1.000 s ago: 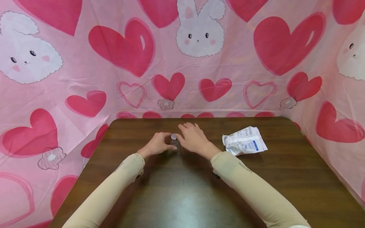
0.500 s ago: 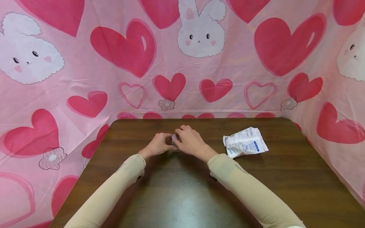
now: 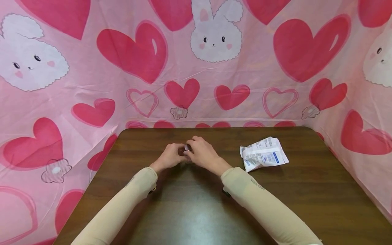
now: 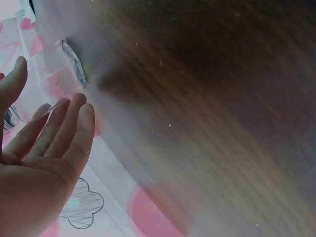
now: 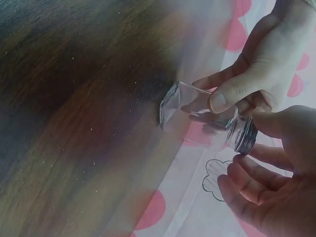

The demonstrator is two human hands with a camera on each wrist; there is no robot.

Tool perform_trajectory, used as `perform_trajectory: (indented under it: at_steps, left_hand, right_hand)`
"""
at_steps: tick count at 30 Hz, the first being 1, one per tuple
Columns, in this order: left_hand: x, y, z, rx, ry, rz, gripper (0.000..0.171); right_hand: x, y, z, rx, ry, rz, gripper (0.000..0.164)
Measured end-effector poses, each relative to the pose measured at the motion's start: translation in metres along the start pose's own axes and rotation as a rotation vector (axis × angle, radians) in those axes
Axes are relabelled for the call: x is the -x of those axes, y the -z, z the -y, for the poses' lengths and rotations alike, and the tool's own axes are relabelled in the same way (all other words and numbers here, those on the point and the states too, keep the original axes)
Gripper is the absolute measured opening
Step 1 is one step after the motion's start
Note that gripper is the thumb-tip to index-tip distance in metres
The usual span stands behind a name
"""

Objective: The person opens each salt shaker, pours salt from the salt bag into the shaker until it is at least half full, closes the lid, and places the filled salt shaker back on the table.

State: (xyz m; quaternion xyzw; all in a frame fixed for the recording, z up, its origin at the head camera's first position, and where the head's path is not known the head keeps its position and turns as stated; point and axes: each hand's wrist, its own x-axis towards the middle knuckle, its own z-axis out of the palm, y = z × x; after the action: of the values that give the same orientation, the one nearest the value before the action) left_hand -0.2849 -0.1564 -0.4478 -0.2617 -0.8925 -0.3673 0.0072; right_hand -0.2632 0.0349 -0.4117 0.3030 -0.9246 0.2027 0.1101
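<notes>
A small clear glass jar (image 5: 197, 101) with a shiny screw cap (image 5: 247, 138) stands upright on the table near its far side. My left hand (image 3: 169, 156) grips the jar's body, thumb on one face and fingers round the other, as the right wrist view shows. At the cap, my right hand (image 3: 200, 152) pinches the edge between thumb and fingertips. The glass looks see-through, with the wood and cloth showing behind it. From the head view, both hands cover most of the jar and only the cap's top (image 3: 187, 147) shows between them.
A crumpled white printed packet (image 3: 264, 154) lies to the right of my right hand. The dark wooden table (image 3: 306, 197) ends a short way beyond the hands. Pink cloth (image 3: 257, 68) with hearts and rabbits hangs behind and at both sides.
My right hand has come left and slightly toward me onto the jar's cap, its thumb and fingers closing round it. The left hand has kept its grip on the jar.
</notes>
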Motion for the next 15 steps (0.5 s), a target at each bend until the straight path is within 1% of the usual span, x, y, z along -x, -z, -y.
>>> perform_trajectory:
  at_steps: [4, 8, 11, 15]
  left_hand:
    - [-0.0008, 0.0001, -0.0002, 0.011, 0.005, 0.009, 0.035]
    - [-0.0017, 0.0002, 0.0003, 0.021, -0.010, 0.014, 0.036]
    - [-0.0024, -0.0003, 0.0009, 0.021, -0.021, 0.017, 0.034]
    - [-0.0020, -0.0009, 0.0002, 0.014, -0.012, 0.016, 0.030]
  right_hand:
    - [-0.0002, -0.0011, 0.0005, -0.008, -0.019, 0.008, 0.030]
    - [-0.0006, -0.0014, 0.0012, -0.010, -0.034, 0.012, 0.030]
    - [-0.0008, -0.0021, 0.0024, -0.026, -0.039, 0.009, 0.029]
    - [-0.0002, -0.0038, 0.0041, -0.060, -0.049, 0.000, 0.027]
